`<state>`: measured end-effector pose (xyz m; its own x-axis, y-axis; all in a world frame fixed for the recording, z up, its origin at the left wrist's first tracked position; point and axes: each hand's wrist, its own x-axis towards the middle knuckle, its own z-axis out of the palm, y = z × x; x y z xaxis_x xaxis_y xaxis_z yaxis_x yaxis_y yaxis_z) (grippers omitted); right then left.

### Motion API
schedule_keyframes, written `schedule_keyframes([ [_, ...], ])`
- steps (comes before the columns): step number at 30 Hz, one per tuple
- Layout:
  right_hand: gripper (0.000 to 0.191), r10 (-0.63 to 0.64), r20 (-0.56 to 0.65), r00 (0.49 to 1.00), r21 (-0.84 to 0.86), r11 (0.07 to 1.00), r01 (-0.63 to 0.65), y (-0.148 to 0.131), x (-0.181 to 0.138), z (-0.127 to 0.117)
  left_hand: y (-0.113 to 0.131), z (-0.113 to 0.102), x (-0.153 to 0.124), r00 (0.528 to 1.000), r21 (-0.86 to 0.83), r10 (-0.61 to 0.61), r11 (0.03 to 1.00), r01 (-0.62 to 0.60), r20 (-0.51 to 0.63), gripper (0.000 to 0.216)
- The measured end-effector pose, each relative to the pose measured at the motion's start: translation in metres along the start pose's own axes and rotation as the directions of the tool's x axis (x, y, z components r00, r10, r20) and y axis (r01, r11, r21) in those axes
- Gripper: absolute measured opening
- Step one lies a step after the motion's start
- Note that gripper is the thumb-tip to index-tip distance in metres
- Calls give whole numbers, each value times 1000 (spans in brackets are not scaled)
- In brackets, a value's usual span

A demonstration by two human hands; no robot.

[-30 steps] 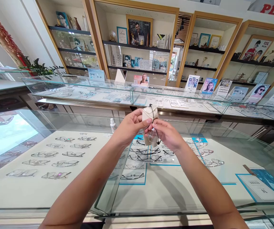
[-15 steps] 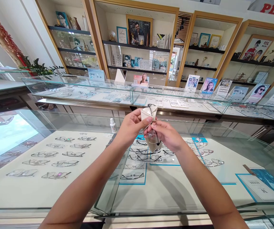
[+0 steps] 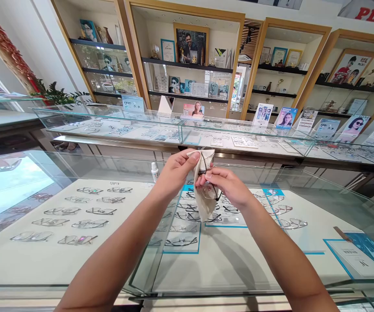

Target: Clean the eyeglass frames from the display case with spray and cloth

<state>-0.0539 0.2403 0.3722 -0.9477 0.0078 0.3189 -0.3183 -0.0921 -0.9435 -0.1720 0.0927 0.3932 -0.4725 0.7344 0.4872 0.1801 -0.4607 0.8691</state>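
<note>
Both my hands meet above a glass display counter (image 3: 320, 190). My left hand (image 3: 175, 171) pinches the top of a beige cleaning cloth (image 3: 205, 203), which hangs down loosely. My right hand (image 3: 227, 186) is closed on a pair of black-framed glasses (image 3: 210, 190), held partly against the cloth. One lens shows below my right fingers. Under the glass lie rows of eyeglass frames (image 3: 86, 212) on a white tray.
A small white spray bottle (image 3: 154, 171) stands on the counter left of my hands. A second glass counter (image 3: 180, 130) runs across behind, with leaflets and cards on it. Wooden wall shelves (image 3: 187, 65) hold photos and certificates. A green plant (image 3: 55, 93) stands at left.
The cloth has unfolded and now hangs lower below my hands. My right hand has shifted slightly on the glasses; both hands stay together above the counter.
</note>
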Motion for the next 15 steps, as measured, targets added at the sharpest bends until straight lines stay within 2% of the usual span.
schedule_keyframes([
  [4,22,5,-85,996,-30,1000,-7,-1,0,-3,9,-14,2,995,9,-44,999,43,87,36],
  [7,26,31,-104,994,24,999,-28,-3,0,-2,10,-15,2,992,-3,-85,996,85,97,42],
  [11,29,54,-94,994,78,996,-46,-5,0,-1,3,-5,2,999,-9,-50,999,50,13,44],
  [15,24,25,-56,998,32,999,-23,-1,-1,0,-4,7,0,998,26,-4,1000,5,-57,37],
])
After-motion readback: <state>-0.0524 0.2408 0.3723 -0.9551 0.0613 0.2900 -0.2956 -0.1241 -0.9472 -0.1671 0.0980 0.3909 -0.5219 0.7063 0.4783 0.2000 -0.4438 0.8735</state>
